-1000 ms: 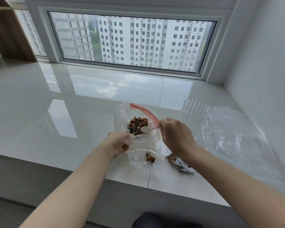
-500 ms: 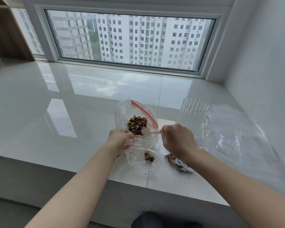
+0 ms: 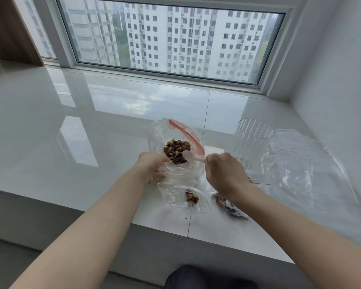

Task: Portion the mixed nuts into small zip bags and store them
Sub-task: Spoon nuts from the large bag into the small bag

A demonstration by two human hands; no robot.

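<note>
The fingers of the right hand [image 3: 223,174] pinch the handle of a white spoon [image 3: 191,156]; its bowl now sits at the nuts [image 3: 176,151], closer than a moment ago — a scoop is beginning. The left hand [image 3: 152,166] grips the edge of the big bag [image 3: 171,134] as before. Below the fingers, on the worktop [image 3: 71,142], the small bag [image 3: 186,198] holds few nuts — it needs more.

Glossy white tiled desk [image 3: 75,126]: left half and strip toward window open, free passage. Obstacles, right side: clear ribbed plastic cup [image 3: 251,146], upright; heap of clear empty zip bags [image 3: 304,170] beside it, reaching wall. Near front edge: small clear zip bag w/ few nuts [image 3: 184,198]; filled small nut bag [image 3: 227,204] just right of it.
</note>
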